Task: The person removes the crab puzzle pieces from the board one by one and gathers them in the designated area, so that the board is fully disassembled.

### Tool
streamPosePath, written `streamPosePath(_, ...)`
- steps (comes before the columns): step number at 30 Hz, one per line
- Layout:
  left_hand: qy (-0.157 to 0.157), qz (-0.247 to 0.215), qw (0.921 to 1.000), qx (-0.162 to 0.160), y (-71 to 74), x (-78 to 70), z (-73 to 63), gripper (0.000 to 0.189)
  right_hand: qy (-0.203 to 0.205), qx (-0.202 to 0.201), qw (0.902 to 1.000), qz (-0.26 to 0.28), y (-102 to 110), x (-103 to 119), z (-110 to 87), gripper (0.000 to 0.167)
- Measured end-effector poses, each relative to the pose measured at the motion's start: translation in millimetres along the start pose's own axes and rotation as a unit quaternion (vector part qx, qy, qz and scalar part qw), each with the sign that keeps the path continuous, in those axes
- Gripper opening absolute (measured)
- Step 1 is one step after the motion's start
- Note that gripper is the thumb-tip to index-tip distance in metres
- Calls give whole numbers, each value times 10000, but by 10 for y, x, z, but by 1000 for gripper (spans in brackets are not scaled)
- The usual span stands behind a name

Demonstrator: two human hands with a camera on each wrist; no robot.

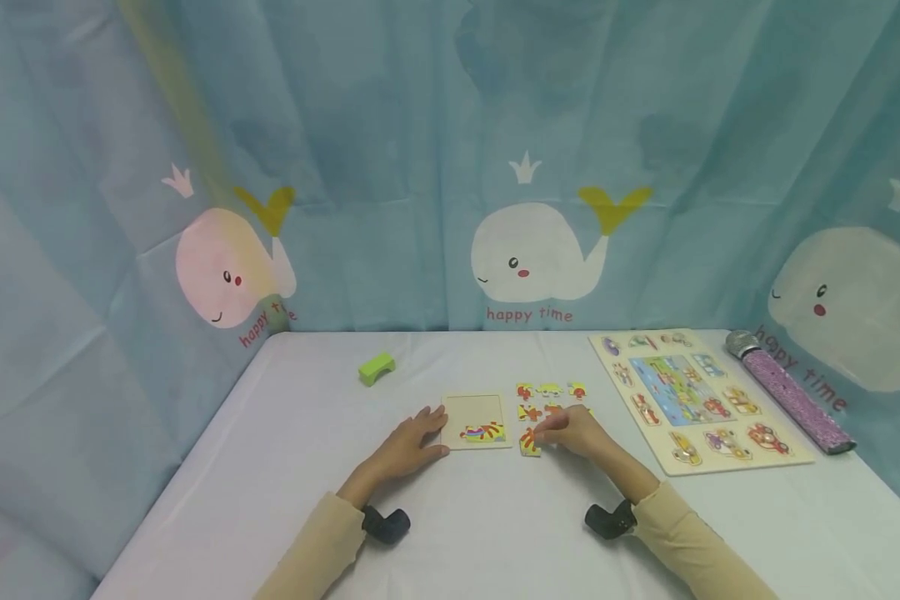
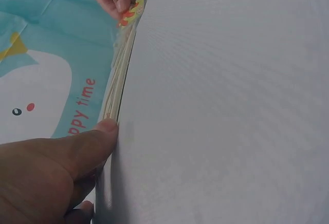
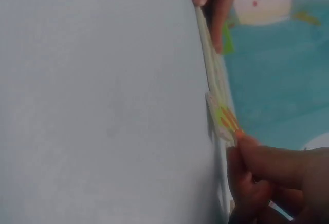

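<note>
Right hand (image 1: 572, 429) pinches piece (image 1: 528, 443), narrow gap from tray (image 1: 474, 410) (left hand (image 1: 407, 447) touching edge).

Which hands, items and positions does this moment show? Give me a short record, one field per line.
Left hand: rests against left edge of square wooden puzzle tray
Right hand: pinches red-and-yellow jigsaw piece
Tray contents: joined-looking pieces in near right part; count unclear
Loose jigsaw pieces: right of tray, some partly hidden
Far right: vehicle puzzle board, pink glittery microphone
Back left: green arch block
Backdrop: blue whale-print curtain
</note>
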State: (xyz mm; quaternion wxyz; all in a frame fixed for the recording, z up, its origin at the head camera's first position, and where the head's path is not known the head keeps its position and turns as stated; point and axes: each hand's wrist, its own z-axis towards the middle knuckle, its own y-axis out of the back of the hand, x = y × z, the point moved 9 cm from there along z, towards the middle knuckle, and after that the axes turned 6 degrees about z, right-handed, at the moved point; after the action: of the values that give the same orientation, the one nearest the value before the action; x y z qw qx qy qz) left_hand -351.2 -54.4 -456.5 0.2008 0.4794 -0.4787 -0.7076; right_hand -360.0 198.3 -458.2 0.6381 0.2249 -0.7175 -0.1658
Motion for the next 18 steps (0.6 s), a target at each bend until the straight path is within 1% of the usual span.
streamPosePath(6, -9, 20, 10000, -24, -9, 25, 15, 57, 32, -216, 9997, -148, 10, -6, 10, 7)
streamPosePath(8, -7, 21, 10000, -38, -10, 29, 17, 58, -19, -287, 9994, -185, 15, -21, 21, 6)
streamPosePath(18, -11, 11, 10000, -8, -8, 21, 6, 58, -40, -355, 9988, -333, 23, -47, 31, 7)
